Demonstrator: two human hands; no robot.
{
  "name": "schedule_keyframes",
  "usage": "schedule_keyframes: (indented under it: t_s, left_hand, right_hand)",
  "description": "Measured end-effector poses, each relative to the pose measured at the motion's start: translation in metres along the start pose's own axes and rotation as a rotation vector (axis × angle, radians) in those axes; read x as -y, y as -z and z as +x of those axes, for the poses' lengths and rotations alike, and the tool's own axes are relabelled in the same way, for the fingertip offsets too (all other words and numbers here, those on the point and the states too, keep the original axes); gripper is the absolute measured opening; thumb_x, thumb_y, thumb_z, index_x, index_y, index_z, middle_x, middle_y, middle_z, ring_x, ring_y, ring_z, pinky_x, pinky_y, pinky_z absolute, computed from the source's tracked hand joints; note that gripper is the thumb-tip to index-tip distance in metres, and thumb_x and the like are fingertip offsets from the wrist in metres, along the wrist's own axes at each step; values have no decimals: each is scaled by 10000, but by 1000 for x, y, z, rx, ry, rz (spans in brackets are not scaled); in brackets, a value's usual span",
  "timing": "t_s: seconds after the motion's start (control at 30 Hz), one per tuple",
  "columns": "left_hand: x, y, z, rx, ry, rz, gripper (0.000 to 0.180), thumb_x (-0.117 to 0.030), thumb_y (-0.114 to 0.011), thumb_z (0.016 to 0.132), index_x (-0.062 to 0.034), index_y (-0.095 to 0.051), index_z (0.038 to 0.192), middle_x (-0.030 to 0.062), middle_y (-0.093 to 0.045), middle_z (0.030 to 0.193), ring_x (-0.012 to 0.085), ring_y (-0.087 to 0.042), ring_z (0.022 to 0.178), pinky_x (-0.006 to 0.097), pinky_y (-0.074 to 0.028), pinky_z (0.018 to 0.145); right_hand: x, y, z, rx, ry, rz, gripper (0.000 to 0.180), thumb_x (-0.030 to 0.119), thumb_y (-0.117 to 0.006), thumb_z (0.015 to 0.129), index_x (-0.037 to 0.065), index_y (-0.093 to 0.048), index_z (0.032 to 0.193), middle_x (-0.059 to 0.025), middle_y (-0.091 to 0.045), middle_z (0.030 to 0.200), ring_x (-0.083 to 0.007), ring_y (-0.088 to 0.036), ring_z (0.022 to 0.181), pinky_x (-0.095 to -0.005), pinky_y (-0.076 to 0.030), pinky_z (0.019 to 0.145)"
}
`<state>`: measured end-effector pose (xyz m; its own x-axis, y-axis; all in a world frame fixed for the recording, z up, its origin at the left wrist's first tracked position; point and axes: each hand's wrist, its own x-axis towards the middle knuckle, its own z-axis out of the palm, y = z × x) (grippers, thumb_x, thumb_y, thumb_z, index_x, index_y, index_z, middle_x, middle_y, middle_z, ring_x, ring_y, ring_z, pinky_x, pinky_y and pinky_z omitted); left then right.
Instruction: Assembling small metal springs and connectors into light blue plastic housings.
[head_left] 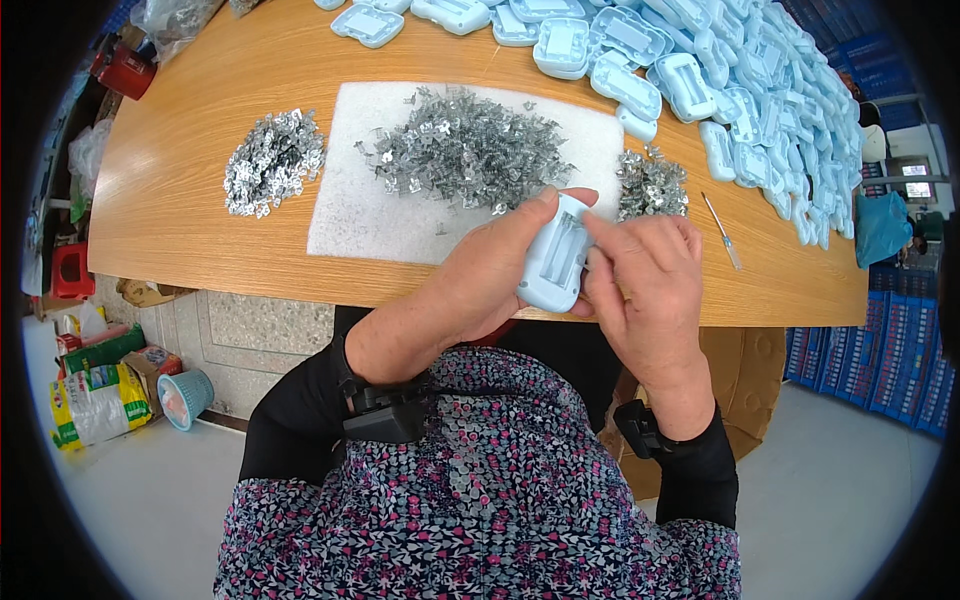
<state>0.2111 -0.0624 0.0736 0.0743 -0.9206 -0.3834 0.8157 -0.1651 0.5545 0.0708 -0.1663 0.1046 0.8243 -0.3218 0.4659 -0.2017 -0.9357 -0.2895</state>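
Observation:
My left hand (490,262) is closed around a light blue plastic casing (545,285), tilted above the table's near edge. The casing's long battery compartment faces up. At its right side is my right hand (648,270), fingers bent together, the fingertips touching the casing near the upper end of the compartment. Whatever those fingertips may pinch is hidden. Beyond my hands, a heap of small metal spring contacts (470,145) lies on a white foam sheet (345,215). Flat metal contact plates (272,165) are piled left of the sheet, and more small metal contacts (652,185) lie to its right.
A large mound of light blue casings (765,120) covers the table's far right. A thin screwdriver-like tool (722,232) lies on the wooden table (190,160). Below are a cardboard box (750,390) at right and a small blue basket (187,398) at left. Blue crates (880,350) stand at far right.

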Motion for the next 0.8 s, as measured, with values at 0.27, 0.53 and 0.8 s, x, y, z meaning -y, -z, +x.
schedule_keyframes:
  t_s: [0.27, 0.53, 0.8]
  left_hand:
    - [-3, 3, -2, 67, 35, -24, 539, -394, -280, 1087, -22, -415, 1453, 185, -621, 1220, 281, -689, 997, 441, -602, 831]
    - [-10, -4, -2, 173, -64, 19, 533, -385, -272, 1087, -10, -412, 1439, 196, -630, 1160, 295, -700, 889, 441, -611, 783]
    - [-10, -2, 1, 0, -127, 309, 423, -221, -380, 1038, -29, -479, 1401, 134, -634, 1160, 208, -680, 933, 329, -565, 838]
  right_hand:
    - [0, 14, 3, 137, 35, 24, 436, 51, -705, 721, 29, -679, 1156, -119, -614, 953, -322, -596, 886, -426, -440, 871]
    - [-6, 4, -4, 77, -765, 1108, 294, 178, -617, 981, 7, -587, 1218, -19, -645, 991, -70, -569, 810, -238, -473, 706]
    - [-19, 4, -1, 69, -903, 1286, 225, 146, -635, 948, 15, -645, 1131, -10, -661, 936, -62, -567, 759, -225, -462, 688]
